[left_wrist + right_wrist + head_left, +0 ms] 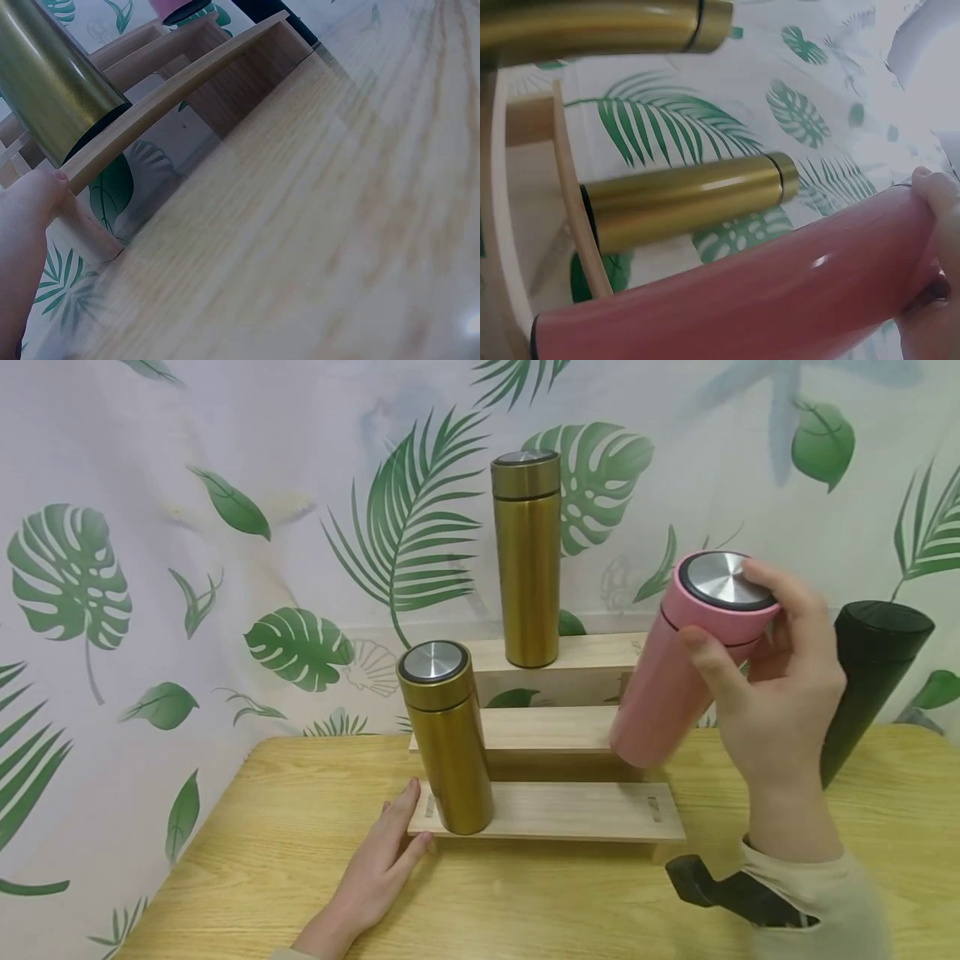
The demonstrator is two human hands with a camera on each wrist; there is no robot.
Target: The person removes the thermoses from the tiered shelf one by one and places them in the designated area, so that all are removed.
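My right hand (795, 685) grips a pink thermos (667, 677) near its silver-topped lid. The thermos is tilted, with its base in front of the right end of a three-step wooden display rack (577, 810). In the right wrist view the pink thermos (735, 292) fills the lower part. My left hand (382, 852) touches the left end of the rack's lowest step, fingers fairly straight along the side and thumb at the front corner. Beside it, a gold thermos (450, 743) stands on that step. Another gold thermos (527, 560) stands on the top step.
A black thermos (873, 677) stands on the wooden table (247, 827), right of the rack and partly behind my right hand. A white cloth (247, 435) printed with green leaves hangs behind the table. A dark strap (735, 893) is around my right sleeve.
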